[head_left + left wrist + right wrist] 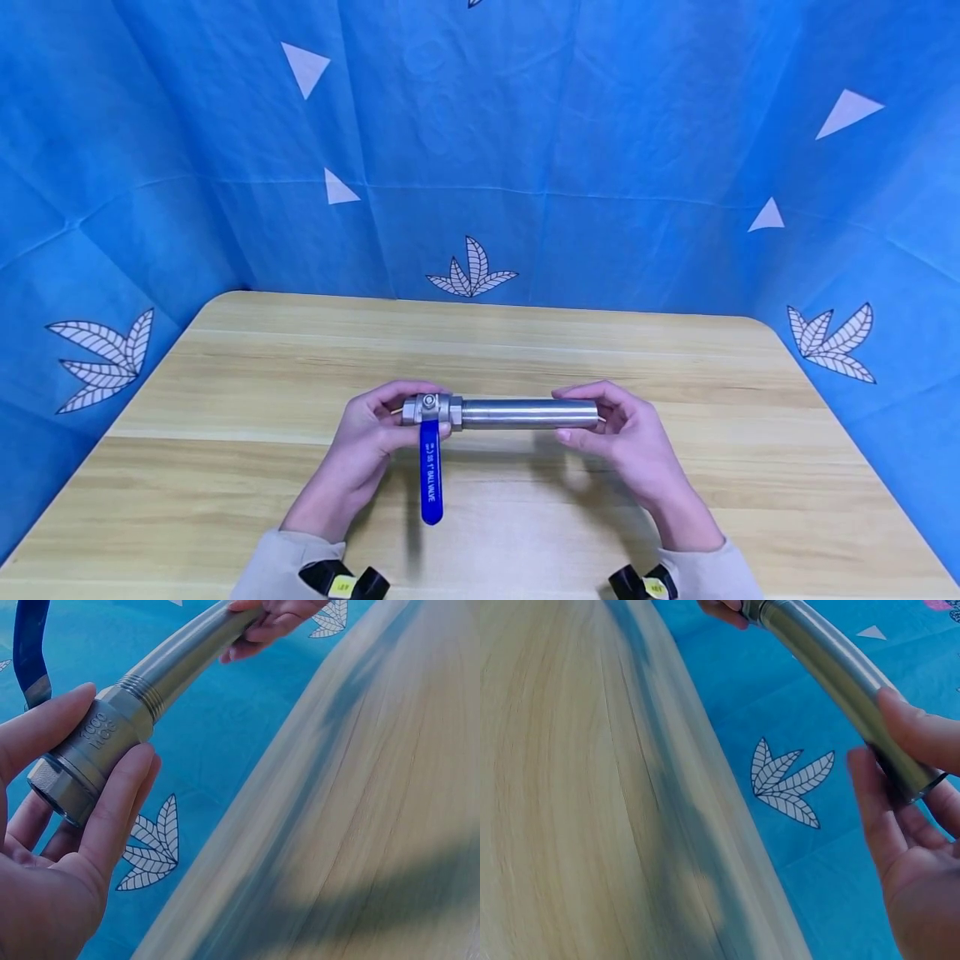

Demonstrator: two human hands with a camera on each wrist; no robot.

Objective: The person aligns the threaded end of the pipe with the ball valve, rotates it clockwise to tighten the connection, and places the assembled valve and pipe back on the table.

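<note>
A steel ball valve [452,412] with a blue lever handle [431,475] is joined to a long steel pipe [528,413]; the two are held level above the table, casting shadows on it. My left hand [371,437] grips the valve body between thumb and fingers, and the lever points toward me. Threads [141,694] show where the pipe meets the valve in the left wrist view. At the pipe's far right end, my right hand [626,429] pinches it between thumb and fingers, as the right wrist view also shows around the pipe [847,686].
The wooden table [480,350] lies beneath both hands, with rounded far corners. A blue cloth [637,150] with white triangles and leaf prints hangs behind and along both sides. Cameras are strapped at the left wrist [343,581] and the right wrist [645,583].
</note>
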